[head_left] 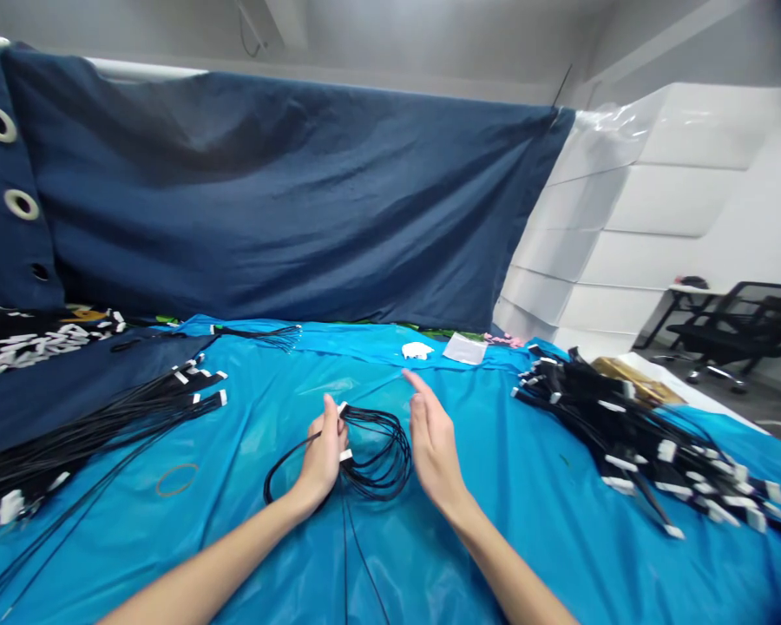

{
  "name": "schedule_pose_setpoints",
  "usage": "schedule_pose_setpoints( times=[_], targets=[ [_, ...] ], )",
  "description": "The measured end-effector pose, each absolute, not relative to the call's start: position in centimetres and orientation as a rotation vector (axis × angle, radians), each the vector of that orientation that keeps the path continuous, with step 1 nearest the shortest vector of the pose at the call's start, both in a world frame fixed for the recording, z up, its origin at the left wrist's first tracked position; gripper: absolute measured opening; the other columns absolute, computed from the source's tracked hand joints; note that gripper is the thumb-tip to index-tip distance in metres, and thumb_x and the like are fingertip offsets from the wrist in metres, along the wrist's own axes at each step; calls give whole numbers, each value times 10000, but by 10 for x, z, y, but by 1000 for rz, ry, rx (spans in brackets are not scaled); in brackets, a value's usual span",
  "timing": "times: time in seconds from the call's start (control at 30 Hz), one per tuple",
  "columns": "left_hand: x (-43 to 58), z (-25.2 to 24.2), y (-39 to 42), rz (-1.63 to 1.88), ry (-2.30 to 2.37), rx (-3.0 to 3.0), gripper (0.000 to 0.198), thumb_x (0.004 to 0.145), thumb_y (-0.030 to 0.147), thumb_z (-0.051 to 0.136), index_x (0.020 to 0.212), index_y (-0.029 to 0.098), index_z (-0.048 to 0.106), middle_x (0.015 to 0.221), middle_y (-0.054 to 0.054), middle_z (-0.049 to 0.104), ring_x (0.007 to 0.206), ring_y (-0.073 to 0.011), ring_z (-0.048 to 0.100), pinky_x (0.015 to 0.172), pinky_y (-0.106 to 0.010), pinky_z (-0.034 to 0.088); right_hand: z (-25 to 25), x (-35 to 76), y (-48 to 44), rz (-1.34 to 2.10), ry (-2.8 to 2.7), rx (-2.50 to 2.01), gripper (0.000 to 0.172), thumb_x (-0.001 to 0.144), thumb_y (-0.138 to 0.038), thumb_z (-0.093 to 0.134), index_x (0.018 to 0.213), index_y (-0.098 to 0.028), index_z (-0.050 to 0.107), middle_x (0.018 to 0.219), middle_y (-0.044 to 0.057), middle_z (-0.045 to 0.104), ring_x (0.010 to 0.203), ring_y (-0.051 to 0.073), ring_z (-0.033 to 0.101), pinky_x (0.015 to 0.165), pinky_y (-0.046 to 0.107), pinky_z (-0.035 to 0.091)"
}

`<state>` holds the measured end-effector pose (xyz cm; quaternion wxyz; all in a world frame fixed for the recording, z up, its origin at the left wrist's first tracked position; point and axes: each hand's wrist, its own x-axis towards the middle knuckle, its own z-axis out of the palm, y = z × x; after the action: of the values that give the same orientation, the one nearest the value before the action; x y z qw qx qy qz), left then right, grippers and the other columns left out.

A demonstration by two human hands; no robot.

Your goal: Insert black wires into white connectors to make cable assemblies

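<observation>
While gripping the left rim of the coil of black cables [381, 451], pinching there with the left hand [322, 456], thumb up by a white connector [344, 407], wrist low over the blue sheet [279, 538]. Now to the right hand [433, 447]: open and flat, fingers straight and together, palm facing left, up on edge just beside the coil's right side, holding nothing. Dead centre on the sheet between both hands, that coil. Off left, a straight cable bundle [104, 425] and a rubber band [177, 479]; off right, a heaped cable pile [631, 434].

Table under blue sheet [508, 486] — cable bundles [104, 425] left, cable heap [631, 434] right — rubber band [157, 483], white packet [465, 348].
</observation>
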<state>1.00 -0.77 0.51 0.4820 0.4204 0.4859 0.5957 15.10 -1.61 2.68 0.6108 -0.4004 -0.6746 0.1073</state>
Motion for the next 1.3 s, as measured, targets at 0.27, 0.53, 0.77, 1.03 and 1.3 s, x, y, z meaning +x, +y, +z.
schedule_pose_setpoints(
  times=[0.27, 0.53, 0.77, 1.03, 1.3],
  targets=[
    [15, 16, -27, 1562, 1249, 1084, 547, 658, 722, 338, 570, 186, 406, 471, 53, 313, 420, -78, 279, 400, -212, 231, 20, 133, -39, 27, -1810, -763, 205, 869, -177, 442, 949, -135, 626, 670, 28, 538, 583, 107, 502, 547, 210, 413],
    [20, 7, -42, 1535, 1177, 1002, 551, 616, 729, 403, 591, 187, 495, 502, 22, 377, 463, -96, 347, 417, -217, 294, 20, 133, -46, -155, -1791, -715, 169, 834, -152, 496, 910, -152, 647, 536, -14, 491, 472, 85, 428, 476, 216, 356],
    [23, 12, -45, 1527, 1255, 818, 630, 509, 767, 460, 762, 200, 567, 572, 13, 449, 516, -117, 421, 442, -223, 367, 19, 134, -48, -135, -1800, -681, 157, 817, -136, 516, 919, -157, 633, 541, -17, 494, 481, 82, 431, 474, 211, 354],
    [25, 18, -47, 1507, 1238, 810, 641, 487, 777, 463, 709, 185, 569, 533, 24, 411, 478, -99, 383, 413, -215, 351, 17, 135, -44, -158, -1854, -658, 160, 823, -128, 512, 934, -127, 627, 527, -23, 444, 478, 86, 401, 469, 228, 317],
    [27, 17, -47, 1530, 1236, 694, 637, 503, 733, 511, 809, 179, 578, 609, 10, 498, 561, -119, 478, 489, -214, 410, 15, 134, -45, -175, -1837, -682, 162, 837, -152, 499, 919, -132, 637, 506, -29, 425, 460, 86, 382, 456, 238, 290]
  ],
)
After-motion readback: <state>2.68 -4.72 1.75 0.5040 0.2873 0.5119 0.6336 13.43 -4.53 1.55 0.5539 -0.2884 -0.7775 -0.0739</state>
